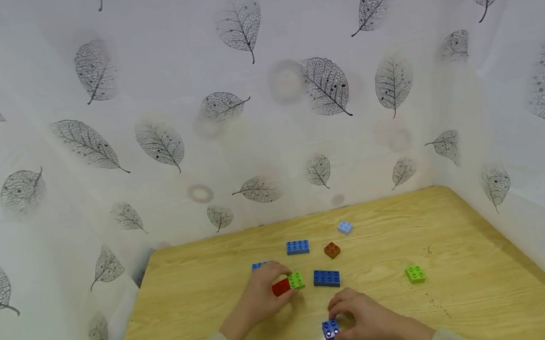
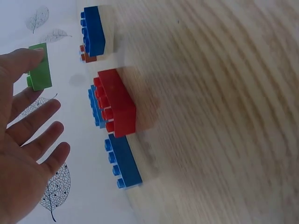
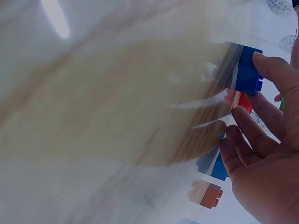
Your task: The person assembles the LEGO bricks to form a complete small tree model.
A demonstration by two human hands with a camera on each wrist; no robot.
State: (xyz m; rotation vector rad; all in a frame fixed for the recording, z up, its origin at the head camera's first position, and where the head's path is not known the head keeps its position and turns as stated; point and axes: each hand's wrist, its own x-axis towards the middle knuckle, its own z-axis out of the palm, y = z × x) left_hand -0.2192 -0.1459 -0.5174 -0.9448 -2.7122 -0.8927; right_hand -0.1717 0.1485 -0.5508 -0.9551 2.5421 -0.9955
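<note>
My left hand [image 1: 260, 298] pinches a light green building brick [image 1: 296, 280] between thumb and index finger, the other fingers spread. In the left wrist view that green brick [image 2: 40, 70] appears lifted off the table. Beyond it, a long red brick [image 2: 119, 105] rests on the wood; from the head it is partly hidden by the left hand. My right hand [image 1: 367, 318] pinches a small dark blue brick [image 1: 331, 330] by thumb and index finger near the table's front. In the right wrist view the same blue brick [image 3: 247, 70] stands close to the tabletop.
Farther back on the wooden table [image 1: 201, 259] lie a long blue brick [image 1: 297, 247], a brown brick [image 1: 332, 250] and a pale blue brick [image 1: 345, 227]. Another long blue brick [image 1: 326, 278] sits between the hands. Off right is a green brick [image 1: 415, 273]. A leaf-patterned curtain [image 1: 268, 136] surrounds the table.
</note>
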